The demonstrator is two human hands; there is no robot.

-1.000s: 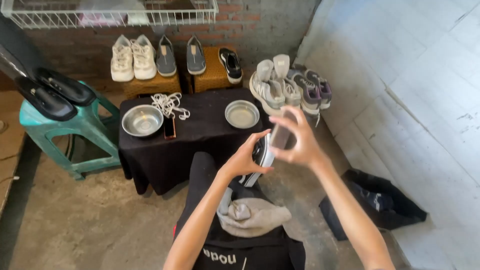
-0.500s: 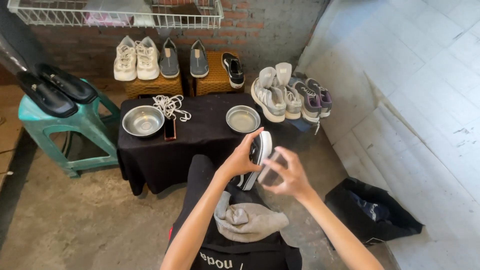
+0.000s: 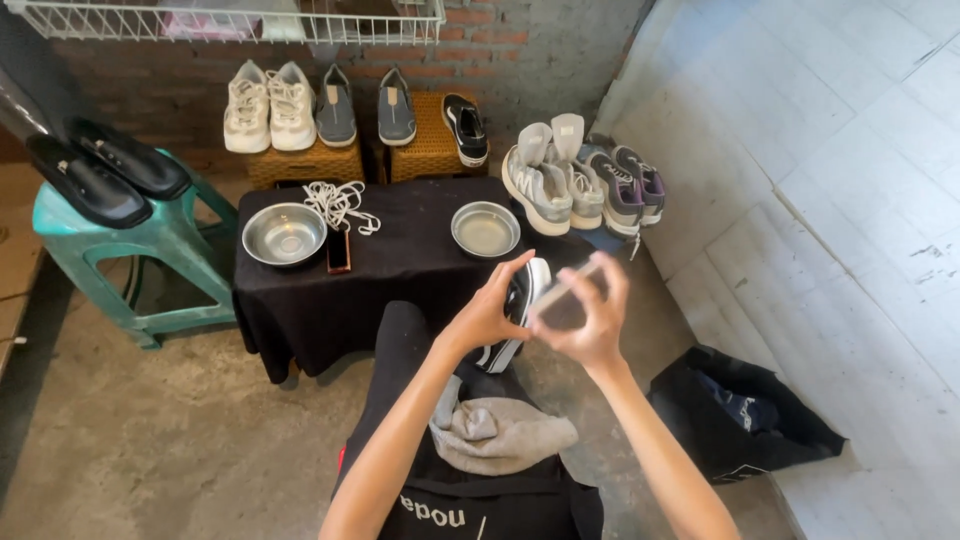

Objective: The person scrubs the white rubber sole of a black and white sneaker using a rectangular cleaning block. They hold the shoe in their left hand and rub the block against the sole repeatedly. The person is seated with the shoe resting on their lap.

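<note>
We are gripping the black shoe (image 3: 512, 312) on edge above the lap, left hand (image 3: 487, 312) fingers curled around its upper to steady it, while the right hand (image 3: 590, 322) is pinching a blurred brush-like block (image 3: 562, 305) against its sole.

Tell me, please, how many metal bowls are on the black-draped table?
2. One metal bowl sits at the table's left end, beside the white laces; the other bowl sits right of centre, just beyond the left hand. None appear hidden.
</note>
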